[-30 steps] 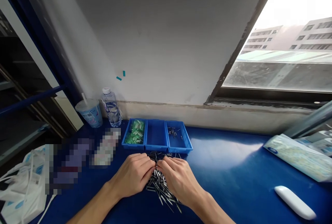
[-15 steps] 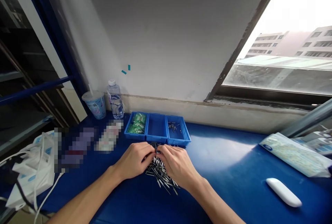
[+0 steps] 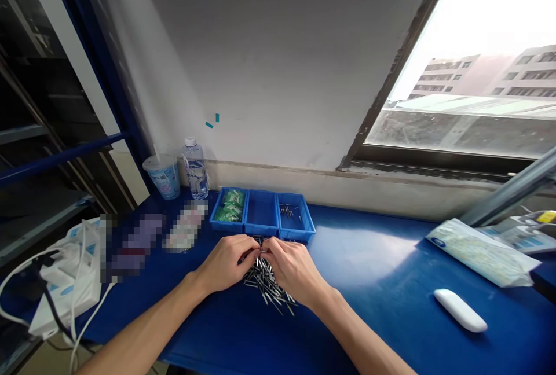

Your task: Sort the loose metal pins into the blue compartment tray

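Pin (image 3: 263, 252), perhaps just one, in closed grip between left hand (image 3: 229, 262) and right hand (image 3: 292, 266), one pin pile (image 3: 268, 285) beneath

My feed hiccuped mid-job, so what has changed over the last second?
The camera view shifted, so the white case sits higher and further left in the picture. A gap has opened between thumb and forefinger of the left hand. No taking hold or letting go shows. The right hand stays beside it over the metal pins; the blue bins look unchanged.
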Motion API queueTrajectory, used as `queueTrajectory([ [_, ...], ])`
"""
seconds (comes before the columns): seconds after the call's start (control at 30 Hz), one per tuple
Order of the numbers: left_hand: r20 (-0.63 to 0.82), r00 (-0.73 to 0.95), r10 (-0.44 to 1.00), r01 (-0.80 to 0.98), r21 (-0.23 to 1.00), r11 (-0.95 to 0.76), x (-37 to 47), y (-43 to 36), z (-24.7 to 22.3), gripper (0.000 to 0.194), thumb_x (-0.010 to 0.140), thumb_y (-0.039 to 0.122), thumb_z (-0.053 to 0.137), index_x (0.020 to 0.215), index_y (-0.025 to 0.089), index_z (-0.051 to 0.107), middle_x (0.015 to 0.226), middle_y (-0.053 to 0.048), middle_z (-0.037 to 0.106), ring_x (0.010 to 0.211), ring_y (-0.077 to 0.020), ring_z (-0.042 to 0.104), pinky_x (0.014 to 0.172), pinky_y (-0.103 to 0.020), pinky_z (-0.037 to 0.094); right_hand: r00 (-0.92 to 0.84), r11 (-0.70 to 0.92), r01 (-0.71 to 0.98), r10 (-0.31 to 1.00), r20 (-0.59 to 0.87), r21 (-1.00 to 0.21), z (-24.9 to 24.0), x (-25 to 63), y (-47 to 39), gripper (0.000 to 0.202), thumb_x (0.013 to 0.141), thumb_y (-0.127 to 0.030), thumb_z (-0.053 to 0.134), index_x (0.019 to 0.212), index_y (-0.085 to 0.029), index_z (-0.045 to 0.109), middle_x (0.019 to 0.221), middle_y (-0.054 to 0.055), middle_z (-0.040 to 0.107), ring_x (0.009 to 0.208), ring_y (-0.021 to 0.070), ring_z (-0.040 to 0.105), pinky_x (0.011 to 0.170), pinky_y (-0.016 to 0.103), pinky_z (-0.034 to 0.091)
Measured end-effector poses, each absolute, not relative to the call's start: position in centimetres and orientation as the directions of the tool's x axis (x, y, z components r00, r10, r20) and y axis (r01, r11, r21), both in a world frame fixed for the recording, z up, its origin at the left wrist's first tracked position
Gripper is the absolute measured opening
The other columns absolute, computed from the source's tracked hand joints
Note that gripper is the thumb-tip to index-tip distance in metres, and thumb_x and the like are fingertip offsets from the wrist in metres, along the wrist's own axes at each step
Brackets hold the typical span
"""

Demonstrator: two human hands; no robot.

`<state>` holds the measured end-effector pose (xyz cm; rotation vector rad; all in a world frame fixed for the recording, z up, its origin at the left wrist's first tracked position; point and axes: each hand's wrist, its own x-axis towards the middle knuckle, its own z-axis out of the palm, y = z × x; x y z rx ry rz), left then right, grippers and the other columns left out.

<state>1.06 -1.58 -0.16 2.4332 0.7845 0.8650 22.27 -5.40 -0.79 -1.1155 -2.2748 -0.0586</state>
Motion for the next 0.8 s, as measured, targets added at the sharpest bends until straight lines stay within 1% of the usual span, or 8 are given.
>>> queueTrajectory([
  [0.13, 0.422, 0.649, 0.633, 0.36, 0.563, -0.744, 1.03, -1.63, -0.06, 0.026, 0.108, 0.027, 0.048, 0.093, 0.018, 0.068, 0.084, -0.003, 0.07, 0.076, -0.017, 0.064, 0.072, -0.029, 0.046, -0.482, 0.64, 0.745, 0.71, 0.514, -0.186, -0.94, 22.33, -5.28, 0.021, 0.109, -0.013, 0.048, 0.09, -0.021, 0.051, 0.076, -0.001, 0.065, 0.064, 0.0149, 0.064, 0.06, 0.026, 0.034],
  [0.27, 0.434, 0.633, 0.641, 0.36, 0.569, -0.74, 1.12, -1.71, 0.05, 0.026, 0.108, 0.026, 0.048, 0.093, 0.018, 0.067, 0.083, -0.003, 0.069, 0.075, -0.017, 0.063, 0.071, -0.028, 0.045, -0.519, 0.674, 0.708, 0.699, 0.493, -0.211, -0.83, 22.48, -5.22, 0.012, 0.111, -0.017, 0.046, 0.103, -0.02, 0.055, 0.085, 0.002, 0.07, 0.072, 0.0164, 0.068, 0.064, 0.026, 0.039],
  [0.33, 0.44, 0.625, 0.645, 0.358, 0.572, -0.737, 1.22, -1.76, 0.0, 0.025, 0.108, 0.027, 0.048, 0.094, 0.019, 0.067, 0.083, -0.003, 0.069, 0.075, -0.017, 0.064, 0.071, -0.028, 0.045, -0.517, 0.678, 0.704, 0.694, 0.501, -0.213, -0.8, 22.59, -5.2, 0.014, 0.112, -0.018, 0.042, 0.106, -0.02, 0.054, 0.087, 0.002, 0.07, 0.072, 0.0162, 0.067, 0.064, 0.026, 0.039],
  [0.43, 0.444, 0.627, 0.64, 0.351, 0.573, -0.741, 1.28, -1.79, -0.13, 0.022, 0.108, 0.025, 0.049, 0.096, 0.019, 0.067, 0.083, -0.002, 0.069, 0.076, -0.0167, 0.064, 0.071, -0.027, 0.045, -0.512, 0.671, 0.722, 0.683, 0.521, -0.17, -0.82, 22.71, -5.18, 0.024, 0.112, -0.016, 0.036, 0.095, -0.021, 0.053, 0.08, 0.001, 0.066, 0.066, 0.0153, 0.063, 0.062, 0.026, 0.036],
  [0.47, 0.445, 0.627, 0.639, 0.349, 0.572, -0.742, 1.26, -1.78, -0.15, 0.021, 0.108, 0.025, 0.05, 0.097, 0.019, 0.067, 0.083, -0.002, 0.069, 0.076, -0.0166, 0.064, 0.071, -0.027, 0.045, -0.513, 0.671, 0.724, 0.68, 0.523, -0.162, -0.82, 22.73, -5.19, 0.024, 0.112, -0.017, 0.037, 0.095, -0.021, 0.053, 0.079, 0.001, 0.065, 0.066, 0.0153, 0.062, 0.062, 0.026, 0.036],
  [0.6, 0.453, 0.616, 0.644, 0.355, 0.57, -0.741, 1.06, -1.71, -0.15, 0.02, 0.107, 0.024, 0.051, 0.096, 0.019, 0.067, 0.083, -0.002, 0.068, 0.075, -0.0163, 0.063, 0.071, -0.027, 0.045, -0.511, 0.676, 0.71, 0.686, 0.517, -0.195, -0.79, 22.75, -5.18, 0.018, 0.113, -0.019, 0.039, 0.11, -0.02, 0.056, 0.087, 0.003, 0.069, 0.071, 0.0157, 0.065, 0.064, 0.026, 0.037],
  [0.73, 0.447, 0.623, 0.642, 0.355, 0.57, -0.741, 1.03, -1.7, -0.16, 0.02, 0.107, 0.025, 0.052, 0.095, 0.018, 0.068, 0.081, -0.002, 0.068, 0.074, -0.0164, 0.063, 0.07, -0.027, 0.044, -0.508, 0.673, 0.717, 0.684, 0.523, -0.184, -0.87, 22.84, -5.1, 0.026, 0.113, -0.017, 0.036, 0.097, -0.02, 0.057, 0.08, 0.001, 0.064, 0.064, 0.0141, 0.061, 0.062, 0.026, 0.035],
  [0.8, 0.445, 0.627, 0.64, 0.346, 0.577, -0.74, 1.09, -1.72, -0.17, 0.02, 0.106, 0.024, 0.052, 0.096, 0.018, 0.068, 0.083, -0.002, 0.069, 0.076, -0.0168, 0.065, 0.071, -0.027, 0.045, -0.502, 0.665, 0.724, 0.691, 0.521, -0.184, -0.85, 22.85, -5.08, 0.028, 0.113, -0.018, 0.037, 0.094, -0.02, 0.057, 0.08, 0.0, 0.064, 0.063, 0.0138, 0.06, 0.061, 0.026, 0.035],
])
